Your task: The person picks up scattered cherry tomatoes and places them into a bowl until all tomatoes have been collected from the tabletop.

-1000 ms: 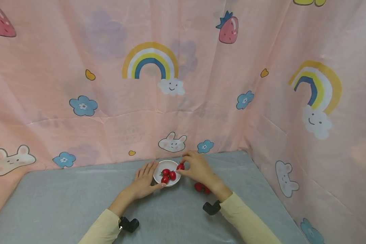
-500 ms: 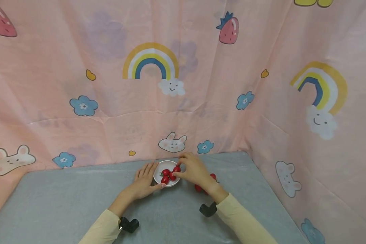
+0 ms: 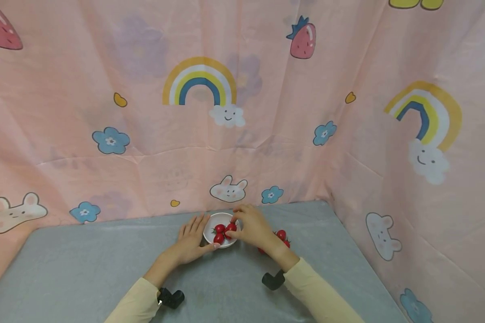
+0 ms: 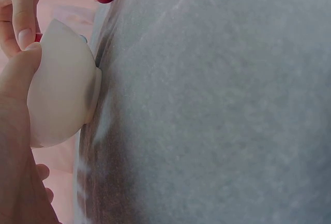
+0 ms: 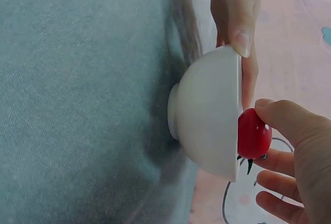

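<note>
A small white bowl point(image 3: 215, 219) stands at the back of the table with several red cherry tomatoes point(image 3: 218, 238) inside. My left hand point(image 3: 189, 244) holds the bowl from the left, thumb on the near rim and fingers along the far left side. In the left wrist view the thumb overlaps the pale outer wall of the bowl point(image 4: 64, 89). My right hand point(image 3: 252, 227) reaches over the right rim and pinches a cherry tomato point(image 5: 254, 133), its green stem facing down in the right wrist view. That tomato sits at the level of the bowl's mouth.
More cherry tomatoes point(image 3: 281, 234) lie on the grey cloth-covered table point(image 3: 105, 269) right of the bowl, partly hidden by my right wrist. A pink printed curtain point(image 3: 153, 134) rises close behind the bowl. Black camera mounts point(image 3: 273, 280) sit on both wrists.
My right hand has moved left with its tomato, from the bowl's right rim to over the tomatoes inside. More of the tomatoes on the table now show. My left hand has stayed put.
</note>
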The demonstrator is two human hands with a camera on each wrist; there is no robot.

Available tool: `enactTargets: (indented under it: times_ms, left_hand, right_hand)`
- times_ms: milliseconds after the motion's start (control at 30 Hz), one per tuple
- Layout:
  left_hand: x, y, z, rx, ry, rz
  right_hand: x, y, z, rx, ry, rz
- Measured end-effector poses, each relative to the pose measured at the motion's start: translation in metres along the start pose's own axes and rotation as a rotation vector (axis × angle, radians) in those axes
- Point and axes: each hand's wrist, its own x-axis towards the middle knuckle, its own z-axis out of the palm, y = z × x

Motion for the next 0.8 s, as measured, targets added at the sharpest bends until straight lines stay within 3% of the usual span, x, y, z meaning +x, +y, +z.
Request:
enactTargets:
  times_ms: [800]
  left_hand:
    - [-0.0032,0.004,-0.0026,0.007,0.014,0.01]
  right_hand:
    - [-0.0039,-0.0049,0.0097,-0.007,-0.028,-0.012]
